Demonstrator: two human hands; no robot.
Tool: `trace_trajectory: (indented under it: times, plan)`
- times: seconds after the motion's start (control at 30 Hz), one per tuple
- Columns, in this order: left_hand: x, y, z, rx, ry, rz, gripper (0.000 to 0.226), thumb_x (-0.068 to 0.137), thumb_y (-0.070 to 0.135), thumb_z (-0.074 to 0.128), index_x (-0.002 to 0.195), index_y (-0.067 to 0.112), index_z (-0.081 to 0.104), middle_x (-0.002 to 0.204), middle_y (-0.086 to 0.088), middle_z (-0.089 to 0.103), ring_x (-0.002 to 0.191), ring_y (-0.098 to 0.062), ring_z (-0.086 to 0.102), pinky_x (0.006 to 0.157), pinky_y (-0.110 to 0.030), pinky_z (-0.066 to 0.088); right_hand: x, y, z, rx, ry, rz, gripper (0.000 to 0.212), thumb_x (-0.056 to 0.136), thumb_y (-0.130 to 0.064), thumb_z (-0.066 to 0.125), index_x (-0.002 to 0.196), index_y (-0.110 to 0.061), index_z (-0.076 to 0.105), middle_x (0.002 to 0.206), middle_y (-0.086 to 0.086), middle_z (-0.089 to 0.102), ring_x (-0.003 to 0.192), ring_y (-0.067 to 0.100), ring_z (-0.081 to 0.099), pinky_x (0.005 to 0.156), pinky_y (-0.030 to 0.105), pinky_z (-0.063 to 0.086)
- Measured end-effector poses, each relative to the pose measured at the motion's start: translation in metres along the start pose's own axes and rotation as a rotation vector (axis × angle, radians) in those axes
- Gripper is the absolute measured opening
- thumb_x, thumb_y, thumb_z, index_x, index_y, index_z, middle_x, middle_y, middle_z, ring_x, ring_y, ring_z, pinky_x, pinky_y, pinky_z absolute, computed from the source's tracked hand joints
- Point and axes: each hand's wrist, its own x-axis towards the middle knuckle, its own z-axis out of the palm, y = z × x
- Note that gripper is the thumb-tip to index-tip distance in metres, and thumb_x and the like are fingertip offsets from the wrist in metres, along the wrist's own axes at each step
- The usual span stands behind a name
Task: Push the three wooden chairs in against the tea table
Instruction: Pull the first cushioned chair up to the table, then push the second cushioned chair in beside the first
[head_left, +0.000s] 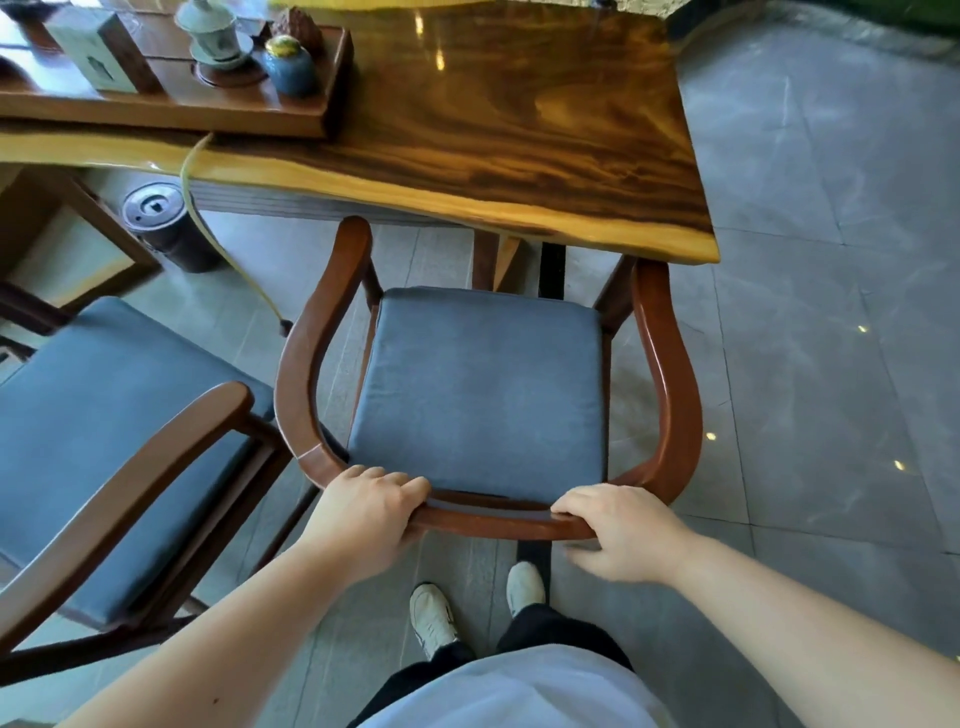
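Observation:
A wooden armchair (670, 364) with a curved back rail and a blue-grey seat cushion stands in front of me, facing the tea table (519, 156). Its arm tips reach the table's near edge, while the seat is still out from under the top. My left hand (371, 512) grips the left part of the back rail. My right hand (618, 530) grips the rail's right part. A second wooden chair (130, 452) with the same cushion stands to the left, angled and away from the table. No third chair is in view.
A wooden tea tray (171, 104) with a lidded cup, a small blue jar and a box sits on the table's left. A yellow hose hangs from it toward a dark canister (161, 223) on the floor. Grey tiled floor lies to the right. My feet are just behind the chair.

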Motion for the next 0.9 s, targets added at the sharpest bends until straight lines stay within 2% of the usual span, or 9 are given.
trace_trajectory:
  times: [0.1, 0.17, 0.23, 0.33, 0.43, 0.5, 0.57, 0.7, 0.9]
  plan:
    - [-0.006, 0.007, -0.008, 0.028, 0.031, -0.035, 0.050, 0.068, 0.057, 0.065, 0.105, 0.024, 0.060, 0.093, 0.005, 0.069, 0.087, -0.023, 0.066, 0.082, -0.038, 0.053, 0.007, 0.000, -0.010, 0.004, -0.077, -0.051, 0.072, 0.082, -0.071, 0.053, 0.140, -0.029, 0.048, 0.139, -0.012, 0.054, 0.125, 0.011, 0.050, 0.100, 0.035, 0.045]
    - [-0.014, 0.012, -0.017, 0.033, 0.087, -0.090, 0.067, 0.069, 0.067, 0.060, 0.118, 0.021, 0.060, 0.107, 0.002, 0.069, 0.099, -0.022, 0.064, 0.088, -0.039, 0.051, 0.020, -0.006, -0.021, 0.017, -0.089, -0.143, 0.078, 0.084, -0.072, 0.052, 0.148, -0.030, 0.037, 0.151, -0.010, 0.044, 0.135, 0.010, 0.039, 0.107, 0.035, 0.037]
    - [-0.026, 0.015, -0.026, 0.056, 0.117, -0.173, 0.076, 0.074, 0.072, 0.052, 0.125, 0.017, 0.059, 0.117, -0.003, 0.067, 0.109, -0.025, 0.062, 0.095, -0.043, 0.049, 0.038, -0.019, -0.029, -0.018, -0.112, -0.254, 0.079, 0.087, -0.069, 0.052, 0.152, -0.030, 0.030, 0.157, -0.005, 0.036, 0.141, 0.012, 0.031, 0.111, 0.034, 0.029]
    - [-0.044, 0.012, -0.035, 0.110, 0.088, -0.297, 0.076, 0.076, 0.071, 0.046, 0.126, 0.015, 0.060, 0.120, -0.006, 0.066, 0.113, -0.028, 0.060, 0.097, -0.047, 0.046, 0.067, -0.040, -0.034, -0.104, -0.155, -0.372, 0.083, 0.089, -0.068, 0.051, 0.155, -0.027, 0.021, 0.162, 0.002, 0.026, 0.145, 0.016, 0.023, 0.115, 0.034, 0.021]
    - [-0.072, 0.009, -0.043, 0.149, 0.053, -0.474, 0.076, 0.076, 0.068, 0.038, 0.126, 0.017, 0.061, 0.120, -0.005, 0.067, 0.113, -0.029, 0.059, 0.097, -0.048, 0.045, 0.094, -0.073, -0.042, -0.217, -0.152, -0.486, 0.085, 0.088, -0.070, 0.049, 0.155, -0.026, 0.019, 0.162, 0.004, 0.024, 0.145, 0.020, 0.024, 0.115, 0.038, 0.023]
    - [-0.081, 0.008, -0.044, 0.156, 0.029, -0.528, 0.075, 0.076, 0.067, 0.035, 0.126, 0.018, 0.061, 0.120, -0.005, 0.066, 0.113, -0.030, 0.059, 0.099, -0.049, 0.043, 0.102, -0.087, -0.045, -0.264, -0.142, -0.509, 0.085, 0.088, -0.070, 0.049, 0.155, -0.027, 0.017, 0.163, 0.004, 0.022, 0.145, 0.022, 0.025, 0.114, 0.040, 0.024]
    - [-0.099, 0.001, -0.044, 0.163, 0.036, -0.596, 0.073, 0.077, 0.066, 0.038, 0.126, 0.017, 0.061, 0.120, -0.007, 0.066, 0.113, -0.033, 0.059, 0.101, -0.049, 0.041, 0.115, -0.108, -0.046, -0.303, -0.135, -0.561, 0.085, 0.089, -0.068, 0.049, 0.155, -0.026, 0.016, 0.163, 0.006, 0.021, 0.144, 0.025, 0.026, 0.115, 0.041, 0.023]
    - [-0.136, -0.021, -0.041, 0.110, 0.047, -0.716, 0.071, 0.077, 0.060, 0.044, 0.125, 0.012, 0.062, 0.119, -0.014, 0.066, 0.112, -0.038, 0.059, 0.094, -0.055, 0.047, 0.141, -0.149, -0.043, -0.360, -0.136, -0.614, 0.086, 0.088, -0.067, 0.051, 0.155, -0.024, 0.016, 0.162, 0.009, 0.021, 0.143, 0.027, 0.025, 0.116, 0.042, 0.020]
    - [-0.195, -0.084, -0.033, 0.078, 0.058, -0.823, 0.068, 0.074, 0.057, 0.047, 0.121, 0.011, 0.064, 0.115, -0.013, 0.067, 0.109, -0.037, 0.060, 0.092, -0.053, 0.048, 0.187, -0.225, -0.023, -0.426, -0.181, -0.646, 0.086, 0.088, -0.064, 0.054, 0.155, -0.025, 0.015, 0.162, 0.010, 0.019, 0.145, 0.028, 0.019, 0.118, 0.045, 0.016]
